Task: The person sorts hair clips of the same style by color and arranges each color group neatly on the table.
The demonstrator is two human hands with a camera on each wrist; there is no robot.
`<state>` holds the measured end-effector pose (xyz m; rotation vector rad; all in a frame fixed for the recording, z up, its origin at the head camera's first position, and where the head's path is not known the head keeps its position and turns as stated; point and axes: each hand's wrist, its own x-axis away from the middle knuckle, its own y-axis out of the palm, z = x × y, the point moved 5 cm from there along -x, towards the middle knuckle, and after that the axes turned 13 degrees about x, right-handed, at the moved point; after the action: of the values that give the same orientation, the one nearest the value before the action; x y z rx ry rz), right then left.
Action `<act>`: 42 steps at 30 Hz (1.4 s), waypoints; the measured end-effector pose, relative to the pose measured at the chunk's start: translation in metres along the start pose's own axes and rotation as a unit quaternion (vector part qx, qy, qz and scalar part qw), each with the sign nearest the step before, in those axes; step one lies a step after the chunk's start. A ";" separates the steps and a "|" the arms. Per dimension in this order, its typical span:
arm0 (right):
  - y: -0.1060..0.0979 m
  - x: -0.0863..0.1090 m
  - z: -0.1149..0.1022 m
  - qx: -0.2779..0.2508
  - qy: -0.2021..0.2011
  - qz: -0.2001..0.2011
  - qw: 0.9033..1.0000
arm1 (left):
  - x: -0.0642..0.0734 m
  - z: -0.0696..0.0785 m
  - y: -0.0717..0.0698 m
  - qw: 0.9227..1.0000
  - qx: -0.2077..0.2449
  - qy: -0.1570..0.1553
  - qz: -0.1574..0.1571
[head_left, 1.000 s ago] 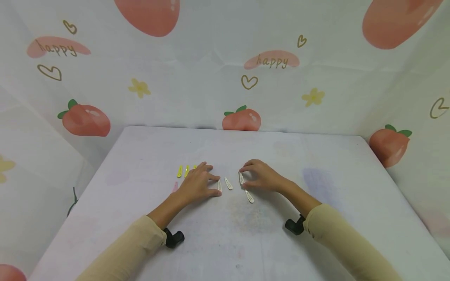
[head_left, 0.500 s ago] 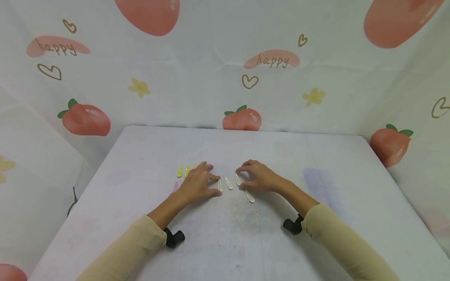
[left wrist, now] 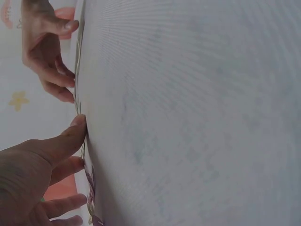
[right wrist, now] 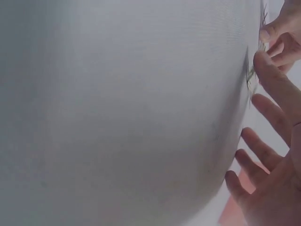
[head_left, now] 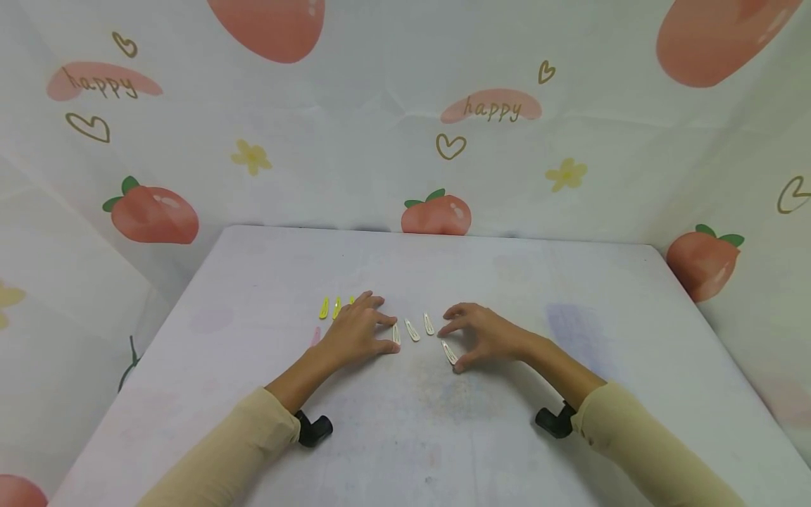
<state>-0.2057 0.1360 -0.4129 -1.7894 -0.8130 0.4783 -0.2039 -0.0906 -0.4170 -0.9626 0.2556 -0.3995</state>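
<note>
My left hand (head_left: 357, 329) pinches a white snap hair clip (head_left: 395, 334) lengthwise, with the index fingertip at its far end and the thumb at its near end. Two more white hair clips, one beside it (head_left: 412, 330) and one farther right (head_left: 428, 324), lie flat between the hands. At the right, my right hand (head_left: 484, 334) spans another white hair clip (head_left: 449, 352), thumb on the near end and index fingertip at the far end. In the right wrist view, that clip (right wrist: 249, 77) shows between thumb and index finger, while the other fingers are spread.
Yellow hair clips (head_left: 324, 308) lie in a row behind the left hand, which covers part of them. A pink clip (head_left: 315, 336) peeks out beside the left wrist. All lie on a white table (head_left: 405, 436), before a fruit-print cloth (head_left: 355, 127).
My right hand slid one white clip left into line with the others and let go of it. It then moved right and nearer, to the last white clip. The left hand stayed put.
</note>
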 end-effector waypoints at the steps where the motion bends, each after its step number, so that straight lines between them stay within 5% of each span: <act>1: 0.000 0.001 -0.001 0.004 -0.003 0.000 1.000 | 0.000 0.000 0.000 1.000 -0.001 -0.001 -0.001; 14: 0.001 0.004 -0.002 0.007 0.010 0.015 1.000 | 0.000 0.003 -0.001 1.000 -0.003 0.005 0.002; 22: -0.006 -0.009 0.009 0.016 0.054 0.054 0.997 | -0.001 0.001 0.001 1.000 -0.003 0.001 -0.006; 42: -0.006 -0.025 0.019 -0.003 0.088 0.053 0.995 | -0.001 0.002 -0.002 1.000 0.004 0.021 -0.008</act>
<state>-0.2375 0.1314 -0.4154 -1.8577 -0.6015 0.3809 -0.2047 -0.0895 -0.4142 -0.9499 0.2841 -0.4354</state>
